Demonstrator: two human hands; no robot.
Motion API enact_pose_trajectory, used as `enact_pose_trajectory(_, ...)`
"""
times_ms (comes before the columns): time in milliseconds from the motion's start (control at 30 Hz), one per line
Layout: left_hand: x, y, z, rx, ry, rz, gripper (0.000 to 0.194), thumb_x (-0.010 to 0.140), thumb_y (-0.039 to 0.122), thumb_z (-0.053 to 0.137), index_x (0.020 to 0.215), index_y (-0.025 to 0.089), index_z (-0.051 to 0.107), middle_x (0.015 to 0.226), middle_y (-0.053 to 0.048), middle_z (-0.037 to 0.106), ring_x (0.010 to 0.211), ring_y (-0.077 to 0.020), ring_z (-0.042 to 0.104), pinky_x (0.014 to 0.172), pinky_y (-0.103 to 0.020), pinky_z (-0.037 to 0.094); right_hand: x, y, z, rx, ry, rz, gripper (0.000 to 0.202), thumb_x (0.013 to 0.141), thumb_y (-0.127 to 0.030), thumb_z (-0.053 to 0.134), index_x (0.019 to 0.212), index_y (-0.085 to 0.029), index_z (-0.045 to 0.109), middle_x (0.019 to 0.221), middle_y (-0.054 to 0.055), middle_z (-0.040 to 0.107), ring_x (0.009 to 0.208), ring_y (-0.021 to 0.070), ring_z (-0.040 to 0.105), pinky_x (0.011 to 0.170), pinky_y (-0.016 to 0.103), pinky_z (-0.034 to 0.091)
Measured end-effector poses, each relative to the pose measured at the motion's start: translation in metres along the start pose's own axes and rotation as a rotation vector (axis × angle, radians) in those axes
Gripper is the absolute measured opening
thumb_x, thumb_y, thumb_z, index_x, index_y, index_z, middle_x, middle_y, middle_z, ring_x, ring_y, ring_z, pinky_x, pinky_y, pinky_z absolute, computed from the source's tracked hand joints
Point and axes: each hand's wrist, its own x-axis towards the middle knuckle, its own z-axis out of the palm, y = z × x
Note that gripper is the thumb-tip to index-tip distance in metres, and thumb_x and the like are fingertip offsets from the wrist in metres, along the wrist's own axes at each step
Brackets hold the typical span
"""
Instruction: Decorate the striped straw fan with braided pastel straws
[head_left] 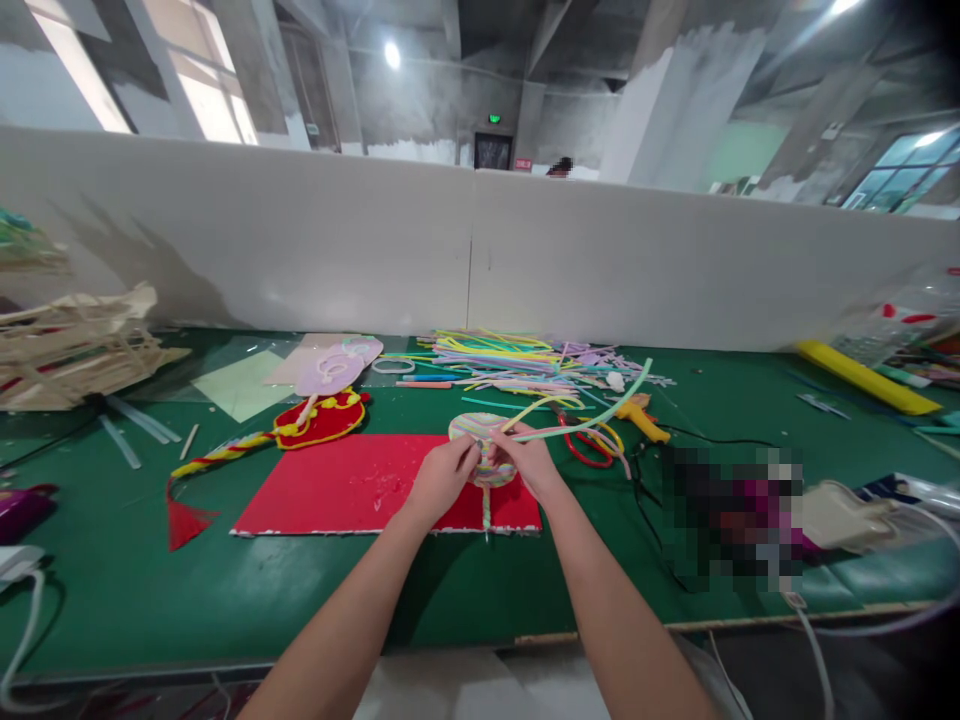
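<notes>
A small round fan (466,424) with wavy pastel stripes stands over the red board, its twisted striped handle (487,508) pointing down toward me. My left hand (444,478) is closed at the fan's left side, thumb and fingertips pinched on its face. My right hand (531,462) is closed too, pinching pale yellow and green pipe cleaners (619,400) against the fan's right side. Their long free ends curve up to the right. My fingers cover much of the fan's middle. The red board (330,485) lies flat on the green table underneath.
Behind lies a heap of pastel pipe cleaners (495,355). Red-handled scissors (589,450) and a yellow glue gun (643,418) are at right. A red-and-yellow fan (322,420) with a tassel (187,522) and a lilac fan (330,370) lie left. A white partition (337,240) borders the table.
</notes>
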Motion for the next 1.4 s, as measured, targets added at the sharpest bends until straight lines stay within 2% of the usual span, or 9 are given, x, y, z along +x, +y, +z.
enact_pose_trajectory(167, 0.006, -0.001, 0.008, -0.737, 0.014, -0.377, 0.024, 0.075, 0.026, 0.051, 0.054, 0.016, 0.047, 0.042, 0.005, 0.044, 0.040, -0.0072, 0.040, 0.045, -0.019, 0.032, -0.002, -0.002, 0.003, -0.056, -0.032, -0.088, 0.023, 0.067, -0.039, 0.066, 0.066, -0.017, 0.060, 0.058, 0.001, 0.064, 0.049, 0.0132, 0.059, 0.053, 0.026, 0.051)
enact_pose_trajectory(367, 0.008, -0.005, 0.002, -0.935, -0.085, -0.543, 0.022, 0.075, 0.018, 0.045, 0.054, 0.015, 0.041, 0.044, 0.007, 0.034, 0.035, -0.0017, 0.031, 0.038, -0.013, 0.026, -0.001, 0.001, 0.007, -0.159, -0.064, -0.122, 0.023, 0.066, -0.039, 0.066, 0.061, -0.017, 0.064, 0.056, 0.001, 0.065, 0.047, 0.0144, 0.059, 0.053, 0.029, 0.052)
enact_pose_trajectory(567, 0.006, -0.007, 0.003, -0.959, -0.173, -0.597, 0.021, 0.078, 0.030, 0.049, 0.065, 0.013, 0.051, 0.050, 0.001, 0.050, 0.042, -0.0071, 0.049, 0.043, -0.017, 0.037, 0.000, 0.000, 0.002, -0.115, 0.011, -0.036, 0.023, 0.065, -0.039, 0.067, 0.062, -0.017, 0.059, 0.051, -0.001, 0.063, 0.042, 0.0132, 0.057, 0.047, 0.026, 0.050)
enact_pose_trajectory(667, 0.005, -0.009, 0.007, -0.711, -0.135, -0.458, 0.027, 0.079, 0.039, 0.046, 0.074, 0.013, 0.053, 0.056, 0.000, 0.056, 0.048, -0.0117, 0.054, 0.046, -0.021, 0.039, 0.001, -0.001, -0.003, -0.031, 0.075, 0.010, 0.024, 0.062, -0.037, 0.069, 0.063, -0.018, 0.055, 0.047, -0.003, 0.061, 0.039, 0.0122, 0.055, 0.044, 0.024, 0.048)
enact_pose_trajectory(867, 0.001, -0.006, 0.006, 0.289, 0.002, 0.087, 0.014, 0.082, 0.027, 0.047, 0.093, 0.022, 0.054, 0.089, -0.002, 0.060, 0.082, -0.0149, 0.055, 0.069, -0.025, 0.041, 0.000, -0.002, -0.003, 0.014, 0.048, 0.104, 0.026, 0.060, -0.037, 0.070, 0.061, -0.016, 0.054, 0.045, -0.002, 0.059, 0.038, 0.0111, 0.053, 0.040, 0.022, 0.043)
enact_pose_trajectory(1000, 0.001, -0.003, 0.001, 0.600, -0.015, 0.252, 0.016, 0.087, 0.025, 0.039, 0.088, 0.020, 0.054, 0.089, -0.006, 0.061, 0.086, -0.0164, 0.055, 0.072, -0.025, 0.038, 0.000, -0.001, -0.003, 0.033, 0.024, 0.135, 0.025, 0.062, -0.038, 0.069, 0.064, -0.017, 0.055, 0.045, -0.003, 0.058, 0.037, 0.0106, 0.052, 0.039, 0.021, 0.042)
enact_pose_trajectory(1100, 0.000, -0.001, 0.002, 0.662, 0.010, 0.250, 0.018, 0.088, 0.023, 0.036, 0.084, 0.019, 0.054, 0.083, -0.006, 0.060, 0.081, -0.0172, 0.055, 0.068, -0.026, 0.037, 0.000, 0.000, -0.004, 0.041, -0.011, 0.092, 0.025, 0.064, -0.038, 0.067, 0.064, -0.018, 0.053, 0.044, -0.004, 0.058, 0.037, 0.0109, 0.052, 0.040, 0.022, 0.041)
enact_pose_trajectory(1233, -0.001, 0.003, 0.005, 0.383, 0.076, 0.070, 0.016, 0.084, 0.021, 0.041, 0.073, 0.019, 0.052, 0.071, -0.001, 0.055, 0.069, -0.0141, 0.052, 0.058, -0.022, 0.033, 0.000, -0.002, -0.004, -0.017, -0.047, 0.007, 0.025, 0.068, -0.040, 0.064, 0.064, -0.018, 0.053, 0.046, -0.003, 0.059, 0.040, 0.0112, 0.053, 0.043, 0.023, 0.042)
enact_pose_trajectory(1400, 0.003, 0.006, 0.008, -0.597, -0.026, -0.405, 0.024, 0.077, 0.026, 0.050, 0.056, 0.016, 0.042, 0.044, 0.007, 0.032, 0.038, -0.0051, 0.029, 0.040, -0.017, 0.020, -0.003, -0.010, -0.004, -0.204, -0.113, -0.116, 0.027, 0.073, -0.041, 0.059, 0.062, -0.017, 0.055, 0.048, -0.001, 0.059, 0.042, 0.0101, 0.052, 0.046, 0.021, 0.040)
